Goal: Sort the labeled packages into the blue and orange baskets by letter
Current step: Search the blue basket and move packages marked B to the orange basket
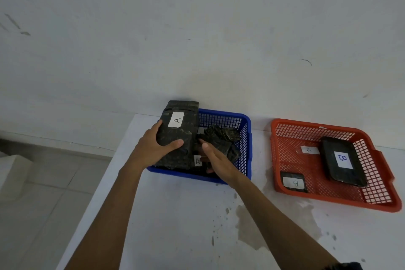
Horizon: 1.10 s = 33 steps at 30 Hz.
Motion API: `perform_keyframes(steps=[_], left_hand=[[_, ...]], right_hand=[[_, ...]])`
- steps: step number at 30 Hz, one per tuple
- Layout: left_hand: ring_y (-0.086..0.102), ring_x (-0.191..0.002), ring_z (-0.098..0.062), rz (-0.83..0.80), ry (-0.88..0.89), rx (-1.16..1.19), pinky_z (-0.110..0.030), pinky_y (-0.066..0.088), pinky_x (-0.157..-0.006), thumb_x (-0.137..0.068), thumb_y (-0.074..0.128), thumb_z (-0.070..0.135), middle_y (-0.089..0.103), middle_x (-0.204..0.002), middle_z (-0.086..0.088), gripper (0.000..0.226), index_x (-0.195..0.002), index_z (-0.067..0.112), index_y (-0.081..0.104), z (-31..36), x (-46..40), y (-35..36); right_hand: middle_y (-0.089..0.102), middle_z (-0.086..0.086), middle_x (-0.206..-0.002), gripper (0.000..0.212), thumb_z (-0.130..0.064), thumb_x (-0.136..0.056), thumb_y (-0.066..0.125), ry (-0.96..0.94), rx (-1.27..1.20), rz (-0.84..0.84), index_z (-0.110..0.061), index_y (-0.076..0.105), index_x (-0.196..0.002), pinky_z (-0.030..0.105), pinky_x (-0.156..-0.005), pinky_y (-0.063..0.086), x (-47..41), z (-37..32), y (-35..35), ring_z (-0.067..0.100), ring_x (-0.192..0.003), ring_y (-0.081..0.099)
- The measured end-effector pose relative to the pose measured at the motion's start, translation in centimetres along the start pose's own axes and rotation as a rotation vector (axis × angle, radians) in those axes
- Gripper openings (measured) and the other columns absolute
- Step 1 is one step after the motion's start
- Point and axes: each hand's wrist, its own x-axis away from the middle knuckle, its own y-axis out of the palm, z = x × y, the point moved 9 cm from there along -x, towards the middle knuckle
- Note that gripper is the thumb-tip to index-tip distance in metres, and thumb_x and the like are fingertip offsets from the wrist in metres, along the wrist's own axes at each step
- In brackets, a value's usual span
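Observation:
My left hand (153,147) grips a large black package labelled A (178,129), tilted up over the left side of the blue basket (245,138). My right hand (215,161) reaches into the same basket, its fingers on a smaller black package labelled A (198,161); whether it grips it I cannot tell. More black packages (221,138) lie behind in that basket. The orange basket (285,160) at the right holds a large black package labelled B (341,160), a small one labelled B (293,182) and a clear one labelled B (309,149).
Both baskets stand on a white table (175,215) against a white wall (197,39). The table's left edge runs diagonally, with tiled floor (43,193) below it. A wet stain and dark specks (252,226) mark the tabletop near me.

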Motion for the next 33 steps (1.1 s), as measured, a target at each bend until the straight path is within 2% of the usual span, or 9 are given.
perform_keyframes(steps=[4, 6, 10, 15, 17, 20, 22, 30, 33], left_hand=[[0.043, -0.133, -0.029, 0.004, 0.021, -0.050, -0.053, 0.043, -0.107, -0.056, 0.060, 0.088, 0.035, -0.151, -0.006, 0.123, -0.155, 0.033, 0.012, 0.3, 0.2, 0.5], [0.042, -0.134, -0.029, -0.006, 0.015, -0.069, -0.053, 0.043, -0.108, -0.058, 0.061, 0.085, 0.034, -0.152, -0.007, 0.122, -0.155, 0.032, 0.010, 0.2, 0.2, 0.6], [0.042, -0.135, -0.028, -0.015, 0.026, -0.114, -0.050, 0.044, -0.107, -0.057, 0.069, 0.080, 0.033, -0.154, -0.005, 0.124, -0.155, 0.031, 0.009, 0.1, -0.1, 0.6], [0.047, -0.127, -0.018, 0.051, 0.050, 0.016, -0.039, 0.046, -0.102, -0.058, 0.069, 0.080, 0.040, -0.153, 0.003, 0.115, -0.153, 0.036, 0.021, -1.4, 0.1, -1.2], [0.047, -0.122, -0.013, 0.073, 0.041, 0.073, -0.037, 0.046, -0.102, -0.059, 0.071, 0.076, 0.044, -0.150, 0.005, 0.109, -0.151, 0.039, 0.026, -2.1, 0.1, -1.9], [0.047, -0.127, -0.016, 0.080, 0.037, 0.092, -0.037, 0.045, -0.103, -0.063, 0.073, 0.070, 0.043, -0.151, 0.006, 0.104, -0.151, 0.038, 0.029, -2.4, 0.0, -2.2], [0.046, -0.131, -0.020, 0.077, 0.039, 0.095, -0.038, 0.045, -0.104, -0.064, 0.073, 0.067, 0.042, -0.151, 0.004, 0.103, -0.152, 0.036, 0.029, -2.3, 0.0, -2.1], [0.044, -0.120, -0.015, 0.101, 0.109, 0.001, -0.037, 0.047, -0.098, -0.062, 0.073, 0.070, 0.037, -0.145, -0.001, 0.109, -0.152, 0.032, 0.024, -0.8, 0.3, -0.5], [0.041, -0.131, -0.022, 0.085, 0.094, -0.019, -0.043, 0.045, -0.106, -0.061, 0.073, 0.071, 0.029, -0.149, 0.000, 0.114, -0.153, 0.028, 0.023, -0.1, 0.6, 0.6]], right_hand=[[0.056, 0.001, -0.143, 0.054, -0.061, -0.100, 0.037, -0.037, 0.144, 0.199, -0.035, 0.049, -0.146, 0.038, -0.108, 0.046, -1.4, 1.0, -3.4, 0.024, -0.134, 0.052], [0.053, 0.005, -0.148, 0.055, -0.056, -0.103, 0.037, -0.042, 0.261, 0.227, -0.029, 0.047, -0.149, 0.032, -0.108, 0.040, -2.5, 0.9, -3.9, 0.025, -0.136, 0.049], [0.046, 0.009, -0.155, 0.062, -0.058, -0.102, 0.037, -0.025, 0.500, 0.157, -0.026, 0.037, -0.155, 0.046, -0.114, 0.039, -4.9, 0.4, -3.7, 0.030, -0.140, 0.045], [0.039, 0.011, -0.157, 0.068, -0.056, -0.100, 0.047, -0.020, 0.639, 0.038, -0.023, 0.033, -0.157, 0.047, -0.115, 0.037, -6.4, 0.2, -2.8, 0.032, -0.142, 0.042], [0.044, 0.014, -0.151, 0.069, -0.056, -0.097, 0.053, 0.012, 0.641, 0.021, -0.019, 0.040, -0.154, 0.047, -0.113, 0.041, -6.6, 0.7, -2.9, 0.034, -0.136, 0.047], [0.064, 0.016, -0.126, 0.050, -0.045, -0.095, 0.065, -0.014, 0.542, 0.025, -0.008, 0.066, -0.129, 0.042, -0.099, 0.052, -6.4, 0.5, -3.2, 0.032, -0.115, 0.063], [0.071, 0.014, -0.110, 0.037, -0.036, -0.094, 0.069, -0.028, 0.456, 0.040, -0.005, 0.071, -0.115, 0.038, -0.086, 0.056, -5.7, 0.3, -4.0, 0.027, -0.102, 0.068], [0.070, 0.008, -0.095, 0.021, -0.040, -0.099, 0.060, -0.034, 0.193, 0.102, -0.020, 0.054, -0.101, 0.025, -0.044, 0.051, -0.1, -0.3, -9.0, 0.020, -0.070, 0.072], [0.074, 0.006, -0.100, 0.023, -0.037, -0.099, 0.062, -0.007, -0.046, 0.060, -0.019, 0.049, -0.104, 0.029, -0.047, 0.057, 1.7, -0.8, -9.3, 0.031, -0.071, 0.076]])
